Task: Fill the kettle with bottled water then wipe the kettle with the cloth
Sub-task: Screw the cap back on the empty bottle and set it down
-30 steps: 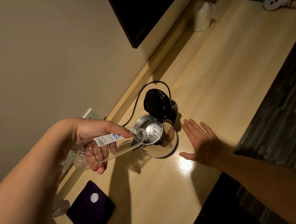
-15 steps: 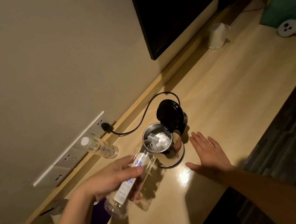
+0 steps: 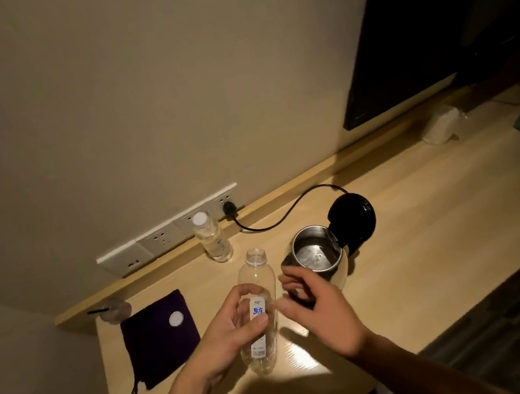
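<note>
We see the cloth [image 3: 159, 335] lying flat at the left, a white cap [image 3: 176, 319] on it. Our left hand [image 3: 226, 338] wraps its fingers round the uncapped bottle [image 3: 258, 279], upright above the desk [image 3: 426, 221]. Our right hand [image 3: 322, 316] hovers just beside it, fingers loose and apart, in front of the open-lidded kettle [image 3: 317, 256].

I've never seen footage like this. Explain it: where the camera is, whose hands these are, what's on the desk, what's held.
No machine here: a person wears a wide-angle camera on the head, looking down at their own bare hands. The left hand grips a clear, uncapped bottle that looks empty. The right hand hovers beside it, fingers loose, holding nothing. On the wooden desk stands a steel kettle, black lid flipped open, cord plugged into the wall. A dark cloth lies at the left with a white cap on it. A second, capped bottle stands by the sockets.
</note>
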### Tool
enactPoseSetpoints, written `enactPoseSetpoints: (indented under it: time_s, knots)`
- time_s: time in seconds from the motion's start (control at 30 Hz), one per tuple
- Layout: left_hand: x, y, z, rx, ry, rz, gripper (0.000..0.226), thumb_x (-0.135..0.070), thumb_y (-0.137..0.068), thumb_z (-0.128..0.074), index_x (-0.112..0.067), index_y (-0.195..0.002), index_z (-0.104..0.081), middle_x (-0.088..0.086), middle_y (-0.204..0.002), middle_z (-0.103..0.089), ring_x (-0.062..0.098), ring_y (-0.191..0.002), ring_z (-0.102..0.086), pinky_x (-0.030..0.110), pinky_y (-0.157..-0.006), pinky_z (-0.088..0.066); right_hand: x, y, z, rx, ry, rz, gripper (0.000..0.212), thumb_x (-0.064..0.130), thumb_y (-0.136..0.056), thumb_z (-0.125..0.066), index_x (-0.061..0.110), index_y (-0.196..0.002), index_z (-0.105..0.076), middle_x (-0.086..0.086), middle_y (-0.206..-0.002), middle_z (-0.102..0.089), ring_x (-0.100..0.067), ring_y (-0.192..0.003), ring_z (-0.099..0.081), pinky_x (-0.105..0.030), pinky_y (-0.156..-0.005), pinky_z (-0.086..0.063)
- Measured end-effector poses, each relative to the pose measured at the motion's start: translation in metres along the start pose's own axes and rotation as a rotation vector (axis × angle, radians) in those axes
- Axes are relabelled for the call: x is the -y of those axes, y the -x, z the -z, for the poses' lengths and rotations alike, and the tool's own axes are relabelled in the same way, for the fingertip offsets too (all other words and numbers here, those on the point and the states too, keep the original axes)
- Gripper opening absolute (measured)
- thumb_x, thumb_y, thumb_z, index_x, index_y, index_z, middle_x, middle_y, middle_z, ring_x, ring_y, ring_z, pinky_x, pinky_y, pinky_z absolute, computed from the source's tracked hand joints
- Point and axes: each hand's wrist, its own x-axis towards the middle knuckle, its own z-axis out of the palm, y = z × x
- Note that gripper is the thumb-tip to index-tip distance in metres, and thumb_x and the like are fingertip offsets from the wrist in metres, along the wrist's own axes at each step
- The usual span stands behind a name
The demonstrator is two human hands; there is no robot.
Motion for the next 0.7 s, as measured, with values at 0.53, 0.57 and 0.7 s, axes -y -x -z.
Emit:
enactPoseSetpoints:
  time_s: [0.53, 0.57, 0.7]
  knots:
    - [0.033, 0.039, 0.092, -0.339, 0.092, -0.049, 0.079, -0.024, -0.062, -0.100, -0.031, -0.132, -0.062, 0.002, -0.135, -0.065, 0.020, -0.130, -0.060, 0.029, -0.089, -0.059, 0.032, -0.051, -0.073, 0.277, 0.203, 0.095, 0.056, 0.040, -0.080, -0.088, 0.047, -0.130, -0.064, 0.020, -0.122, -0.072, 0.000, -0.119, -0.064, -0.005, -0.094, -0.046]
    - [0.034, 0.038, 0.106, -0.462, 0.037, -0.033, 0.074, -0.024, -0.063, -0.098, -0.028, -0.129, -0.064, 0.002, -0.132, -0.066, 0.021, -0.127, -0.061, 0.026, -0.084, -0.059, 0.032, -0.054, -0.074, 0.275, 0.213, 0.087, 0.056, 0.039, -0.080, -0.089, 0.047, -0.130, -0.063, 0.022, -0.122, -0.071, 0.001, -0.119, -0.063, -0.004, -0.094, -0.046]
    - [0.041, 0.020, 0.154, -0.854, -0.613, 0.101, 0.061, -0.025, -0.083, -0.084, -0.016, -0.137, -0.057, 0.004, -0.133, -0.057, 0.022, -0.117, -0.060, 0.031, -0.093, -0.052, 0.033, -0.065, -0.075, 0.271, 0.249, 0.050, 0.053, 0.033, -0.083, -0.089, 0.049, -0.127, -0.064, 0.027, -0.121, -0.071, 0.007, -0.118, -0.062, -0.001, -0.092, -0.044]
